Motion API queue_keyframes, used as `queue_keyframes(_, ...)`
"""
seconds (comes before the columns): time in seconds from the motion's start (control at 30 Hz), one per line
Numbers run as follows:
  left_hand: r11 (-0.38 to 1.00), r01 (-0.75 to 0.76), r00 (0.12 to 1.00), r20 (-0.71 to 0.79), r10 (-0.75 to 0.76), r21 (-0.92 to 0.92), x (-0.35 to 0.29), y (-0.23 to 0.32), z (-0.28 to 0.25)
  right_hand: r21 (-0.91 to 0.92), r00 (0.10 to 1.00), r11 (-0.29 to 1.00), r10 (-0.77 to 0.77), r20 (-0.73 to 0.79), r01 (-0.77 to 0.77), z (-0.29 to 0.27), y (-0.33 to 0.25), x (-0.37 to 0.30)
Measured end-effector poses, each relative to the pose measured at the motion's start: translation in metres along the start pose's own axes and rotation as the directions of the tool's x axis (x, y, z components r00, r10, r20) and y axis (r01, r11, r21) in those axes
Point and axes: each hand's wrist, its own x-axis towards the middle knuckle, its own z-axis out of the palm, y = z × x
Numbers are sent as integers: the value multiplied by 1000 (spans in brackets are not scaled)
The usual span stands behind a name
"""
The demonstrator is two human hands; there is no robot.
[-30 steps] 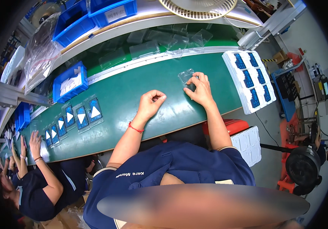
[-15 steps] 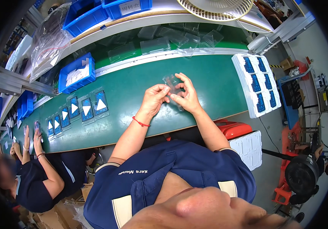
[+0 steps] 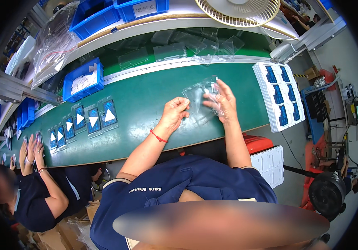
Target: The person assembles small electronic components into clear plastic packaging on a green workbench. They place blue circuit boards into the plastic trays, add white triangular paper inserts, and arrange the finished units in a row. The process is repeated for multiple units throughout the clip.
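My left hand and my right hand are raised over the green conveyor belt, both gripping a clear plastic blister shell held open between them. My left hand pinches its left edge, and my right hand holds its right half. A red string is tied round my left wrist. Whether anything sits inside the shell cannot be told.
A white tray stack with blue packs lies at the belt's right end. Several blue-carded packs lie in a row to the left. A blue bin, empty clear shells and a fan stand behind. A co-worker's hands work at far left.
My right hand carried the clear shell from the far right of the belt toward the middle. My left hand came up to meet it and took hold of its left edge.
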Motion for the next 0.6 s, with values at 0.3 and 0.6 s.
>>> queue_keyframes(0.3, 913, 94, 984, -179, -23, 396, -5, 5, 21, -962, 919, -119, -288, 270, 246, 6, -17, 43)
queue_keyframes(0.6, 563, -141, 910, -117, 397, 814, -4, 12, 2, -691, 730, -276, 63, 681, 668, 136, 39, 189)
